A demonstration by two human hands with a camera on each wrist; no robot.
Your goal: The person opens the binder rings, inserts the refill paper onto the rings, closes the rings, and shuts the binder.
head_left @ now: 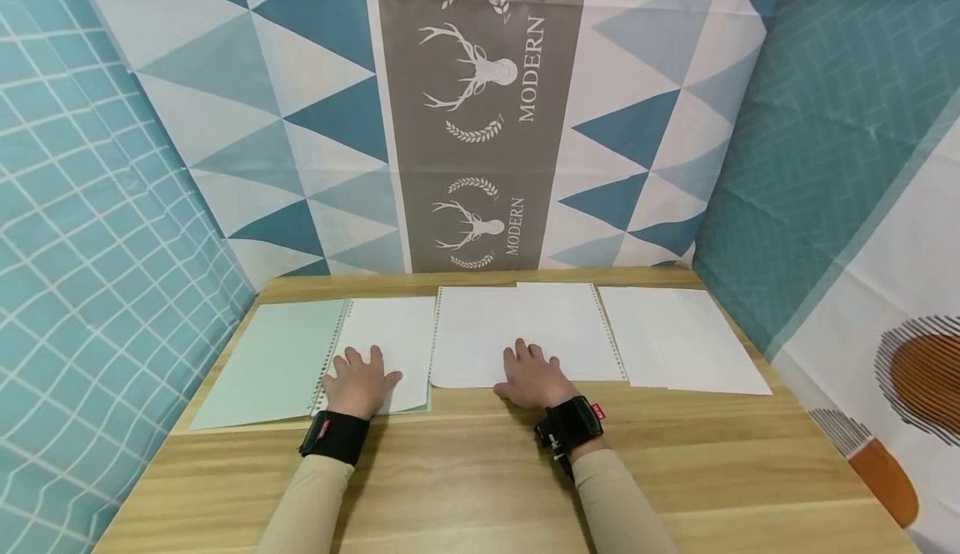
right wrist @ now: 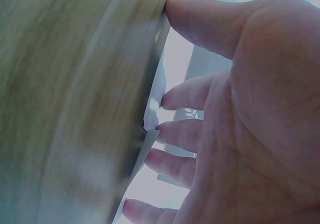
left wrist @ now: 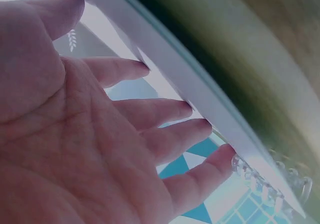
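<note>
A spiral notebook lies unfolded at the left of the table, its pale green cover [head_left: 288, 354] flat beside a white page [head_left: 401, 329]. Spread over that page is my left hand [head_left: 356, 383], fingertips down on the paper; its wrist view shows the little finger by the clear binding rings [left wrist: 260, 184]. Loose white sheets with punched edges lie to the right, overlapping each other. On the near part of the middle sheets [head_left: 472, 333] my right hand [head_left: 534, 376] rests with spread fingers, its thumb at the wood just below the paper edge.
More overlapping sheets [head_left: 682, 337] lie at the right end of the wooden table [head_left: 465, 479]. Behind it hangs a patterned cloth [head_left: 330, 104] with triangles and deer heads. Blue checked cloth [head_left: 97, 229] borders the left side, teal cloth [head_left: 810, 162] the right.
</note>
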